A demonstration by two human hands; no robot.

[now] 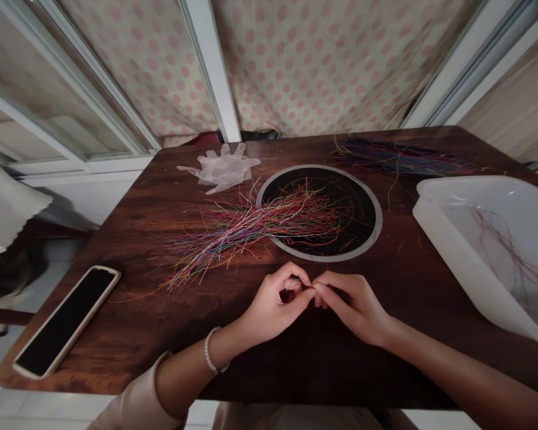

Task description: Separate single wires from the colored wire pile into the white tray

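Note:
Near the front of the dark wooden table (251, 370), my left hand (280, 301) and my right hand (352, 301) meet fingertip to fingertip. Both are closed in a pinch around a thin wire, of which only a short bit shows between the fingers. Just beyond them lies a loose bundle of thin coloured wires (255, 224), mostly red, with purple, yellow and green ones. Its right half rests on a round black plate with a grey rim (325, 258).
On the right stands a white plastic tub (452, 263) with some wires (513, 248) inside. A darker wire bundle (399, 156) lies at the back right. A clear plastic glove (226, 167) is at the back left, and a phone (67, 322) at the front left.

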